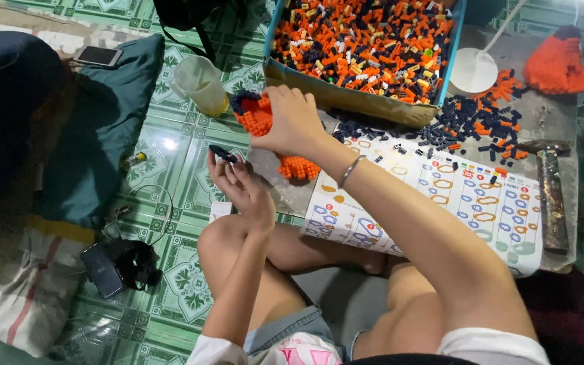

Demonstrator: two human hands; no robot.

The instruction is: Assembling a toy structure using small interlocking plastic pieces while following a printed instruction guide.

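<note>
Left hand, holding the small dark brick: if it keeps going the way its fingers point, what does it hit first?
Probably the orange and dark-blue brick model that the right hand holds, straight beyond the left hand and its small dark brick. The gap looks free, though depth is unclear from above.

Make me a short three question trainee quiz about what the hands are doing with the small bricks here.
1. True or false: the right hand grips the orange and dark blue brick model.
2. What does the left hand pinch? A) small dark brick piece B) hammer C) phone
3. What lies under the right forearm?

Key: 1 true. 2 A. 3 the printed paper instruction sheet.
</note>
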